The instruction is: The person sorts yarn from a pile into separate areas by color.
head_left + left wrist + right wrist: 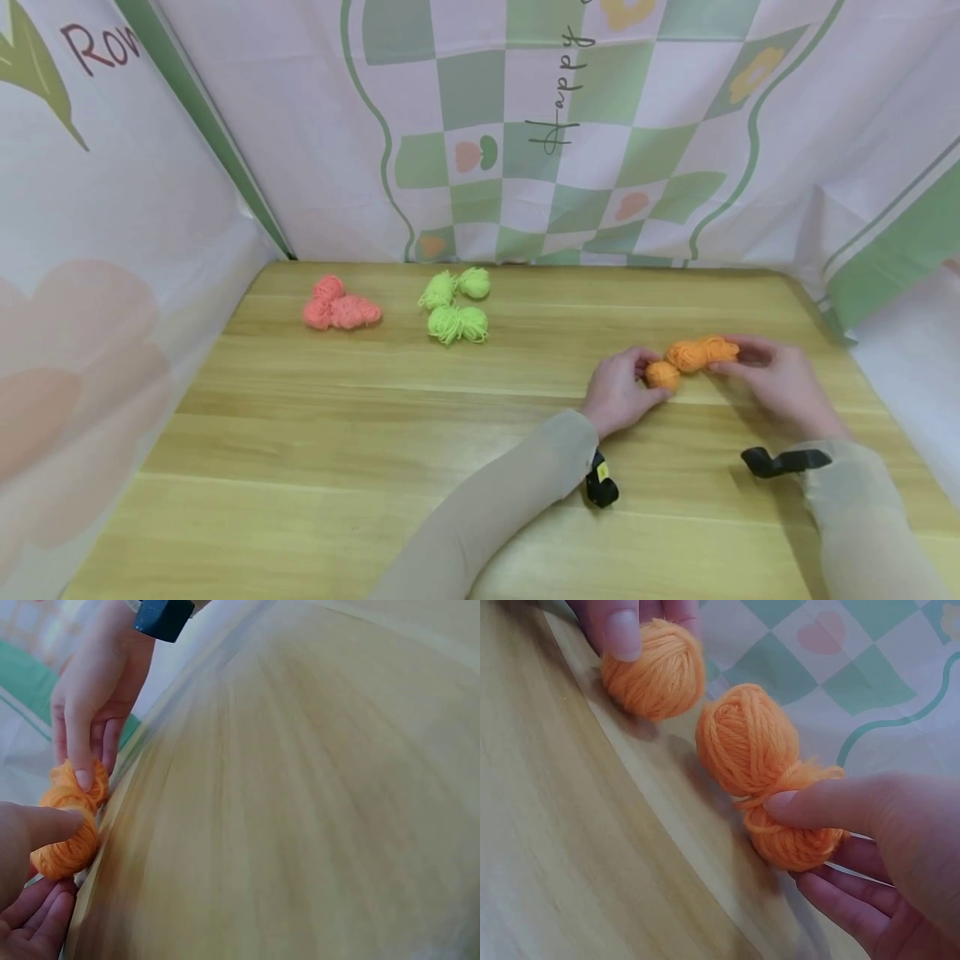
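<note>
In the head view my left hand [621, 392] pinches a small orange yarn ball [663, 377] between thumb and fingers. My right hand [780, 379] grips the outer end of two orange bundles lying end to end. The right wrist view has its thumb on top of the outer yarn bundle [799, 844] with fingers beneath. Against that bundle sits a rounder orange yarn ball [748, 740]. A narrow gap separates it from the yarn ball [656, 671] in my left hand. In the left wrist view the orange yarn [64, 855] overlaps between both hands.
Coral yarn balls [341, 308] lie clustered at the back left of the wooden table [315, 467]. Several lime-green yarn balls [457, 323] sit right of them. A printed cloth [465, 92] hangs along the back edge, with more cloth at both sides.
</note>
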`<state>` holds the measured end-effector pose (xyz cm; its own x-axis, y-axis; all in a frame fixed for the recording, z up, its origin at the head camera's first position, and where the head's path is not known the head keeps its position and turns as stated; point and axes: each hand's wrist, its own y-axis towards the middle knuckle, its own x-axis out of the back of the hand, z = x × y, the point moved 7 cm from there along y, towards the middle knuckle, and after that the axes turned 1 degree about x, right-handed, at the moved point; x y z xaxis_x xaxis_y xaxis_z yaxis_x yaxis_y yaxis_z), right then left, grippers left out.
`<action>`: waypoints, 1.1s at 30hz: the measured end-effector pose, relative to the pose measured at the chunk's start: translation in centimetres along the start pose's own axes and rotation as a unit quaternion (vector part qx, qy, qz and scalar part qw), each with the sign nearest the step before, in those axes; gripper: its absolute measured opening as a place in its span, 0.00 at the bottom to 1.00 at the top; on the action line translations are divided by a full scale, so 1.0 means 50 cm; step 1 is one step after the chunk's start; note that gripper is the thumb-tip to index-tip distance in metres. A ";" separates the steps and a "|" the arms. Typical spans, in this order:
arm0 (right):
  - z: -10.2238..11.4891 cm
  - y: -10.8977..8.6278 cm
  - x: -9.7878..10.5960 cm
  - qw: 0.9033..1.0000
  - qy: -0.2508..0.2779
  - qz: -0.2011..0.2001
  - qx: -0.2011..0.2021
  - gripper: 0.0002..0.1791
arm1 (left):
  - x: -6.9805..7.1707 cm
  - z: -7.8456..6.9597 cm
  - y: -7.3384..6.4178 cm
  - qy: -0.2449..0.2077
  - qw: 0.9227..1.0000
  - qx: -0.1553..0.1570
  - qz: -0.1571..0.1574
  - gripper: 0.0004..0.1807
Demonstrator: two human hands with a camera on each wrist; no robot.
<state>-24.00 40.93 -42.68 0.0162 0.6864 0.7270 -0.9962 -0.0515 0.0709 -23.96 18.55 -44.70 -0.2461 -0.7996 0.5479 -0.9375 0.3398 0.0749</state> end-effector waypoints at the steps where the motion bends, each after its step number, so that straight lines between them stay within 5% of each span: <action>1: -0.002 0.001 0.001 1.000 0.001 0.000 -0.005 0.35 | 0.000 0.000 0.000 -0.001 1.000 -0.001 -0.001 0.24; 26: 0.012 0.110 0.072 0.996 0.028 -0.074 -0.028 0.38 | 0.000 0.007 0.000 -0.014 1.000 -0.005 0.013 0.23; 33: 0.002 0.139 0.079 0.993 0.071 -0.091 -0.038 0.38 | -0.003 0.008 0.001 -0.006 1.000 -0.011 0.009 0.23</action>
<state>-30.84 43.20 -39.24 0.1899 0.7754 0.6023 -0.9815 0.1337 0.1374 -24.08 18.50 -45.13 -0.2657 -0.7986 0.5401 -0.9271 0.3652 0.0839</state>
